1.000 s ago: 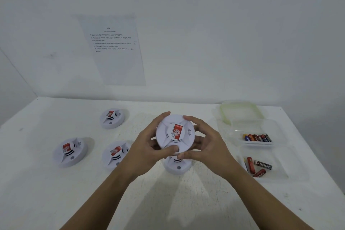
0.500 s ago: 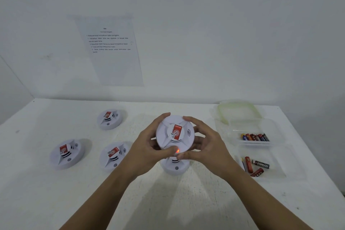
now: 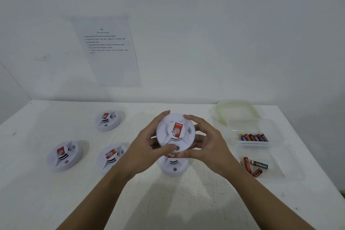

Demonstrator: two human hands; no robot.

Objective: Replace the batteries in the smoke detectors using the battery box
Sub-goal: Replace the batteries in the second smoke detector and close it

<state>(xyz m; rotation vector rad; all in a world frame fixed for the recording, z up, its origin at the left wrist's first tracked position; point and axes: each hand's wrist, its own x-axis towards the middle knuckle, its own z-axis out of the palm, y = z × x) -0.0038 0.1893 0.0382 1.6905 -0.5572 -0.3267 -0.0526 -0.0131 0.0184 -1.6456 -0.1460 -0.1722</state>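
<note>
I hold a white round smoke detector (image 3: 175, 131) with a red label above the table, face toward me. My left hand (image 3: 147, 147) grips its left rim, thumb near the small button at its lower edge. My right hand (image 3: 207, 145) grips the right rim. Another detector (image 3: 173, 167) sits on the table right beneath it, partly hidden. Three more detectors lie to the left: far (image 3: 107, 120), near left (image 3: 64, 155), near middle (image 3: 112, 156). A clear battery box (image 3: 252, 129) at right holds a row of batteries (image 3: 253, 137).
A second clear tray (image 3: 276, 168) nearer to me holds loose red and black batteries (image 3: 258, 164). A greenish lid (image 3: 237, 110) lies behind the boxes. A printed instruction sheet (image 3: 107, 50) hangs on the wall. The table's right edge runs close to the trays.
Half a second ago an orange light glowed at the held detector's lower edge under my thumbs; it is dark now. Hands and detector stay in nearly the same place.
</note>
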